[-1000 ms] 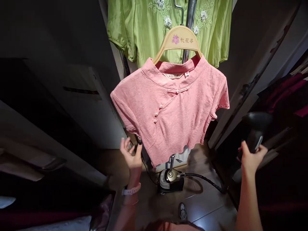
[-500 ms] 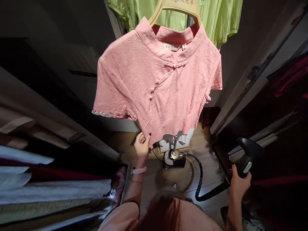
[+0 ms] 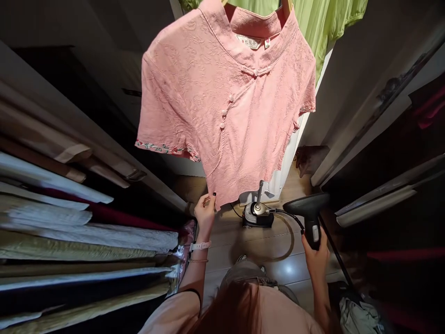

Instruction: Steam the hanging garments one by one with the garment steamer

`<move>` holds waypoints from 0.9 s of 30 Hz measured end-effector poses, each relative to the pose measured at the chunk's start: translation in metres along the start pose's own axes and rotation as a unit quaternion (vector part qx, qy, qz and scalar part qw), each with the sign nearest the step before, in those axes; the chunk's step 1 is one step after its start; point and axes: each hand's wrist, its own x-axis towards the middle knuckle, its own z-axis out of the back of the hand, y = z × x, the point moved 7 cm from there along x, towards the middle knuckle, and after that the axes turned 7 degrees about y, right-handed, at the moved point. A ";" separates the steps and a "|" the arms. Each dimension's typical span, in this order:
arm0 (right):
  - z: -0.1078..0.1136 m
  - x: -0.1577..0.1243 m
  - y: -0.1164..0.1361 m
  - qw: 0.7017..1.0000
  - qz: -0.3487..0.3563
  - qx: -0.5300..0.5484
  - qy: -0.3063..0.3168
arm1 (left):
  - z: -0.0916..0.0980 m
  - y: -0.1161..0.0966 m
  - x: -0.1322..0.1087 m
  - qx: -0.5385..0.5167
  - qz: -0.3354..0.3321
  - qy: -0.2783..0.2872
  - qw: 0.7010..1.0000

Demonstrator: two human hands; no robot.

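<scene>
A pink short-sleeved blouse (image 3: 239,106) with knot buttons hangs on a hanger in front of me. My left hand (image 3: 206,212) pinches the lower left corner of its hem and holds the cloth taut. My right hand (image 3: 314,253) is closed around the handle of a black garment steamer head (image 3: 306,208), which points left, just below and to the right of the hem. A black hose (image 3: 290,222) runs from the head to the steamer base (image 3: 257,215) on the floor under the blouse.
A green blouse (image 3: 323,23) hangs behind the pink one. Racks of hanging clothes (image 3: 79,232) crowd the left side. Dark garments and a rail fill the right (image 3: 382,199). The wooden floor (image 3: 288,264) shows between them. A crumpled cloth (image 3: 359,317) lies at bottom right.
My left hand went from open near the hem to pinching it. My right hand brought the steamer head up and left towards the blouse. The view tilted down.
</scene>
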 end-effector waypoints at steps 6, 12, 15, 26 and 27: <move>-0.029 -0.003 0.027 0.994 0.090 -0.019 0.063 | 0.010 0.008 -0.006 -0.032 0.022 0.029 0.999; -0.072 -0.008 0.053 0.990 0.116 -0.001 0.080 | 0.048 0.017 0.010 -0.022 0.006 0.025 0.999; -0.090 -0.005 0.081 0.990 0.110 0.024 0.079 | 0.070 0.016 0.026 -0.010 -0.018 0.030 0.999; -0.092 0.017 0.234 0.973 0.196 0.101 -0.068 | 0.100 0.016 0.072 0.019 -0.058 0.115 0.991; -0.087 0.021 0.245 0.969 0.216 0.078 -0.088 | 0.098 0.017 0.072 0.017 -0.057 0.126 0.990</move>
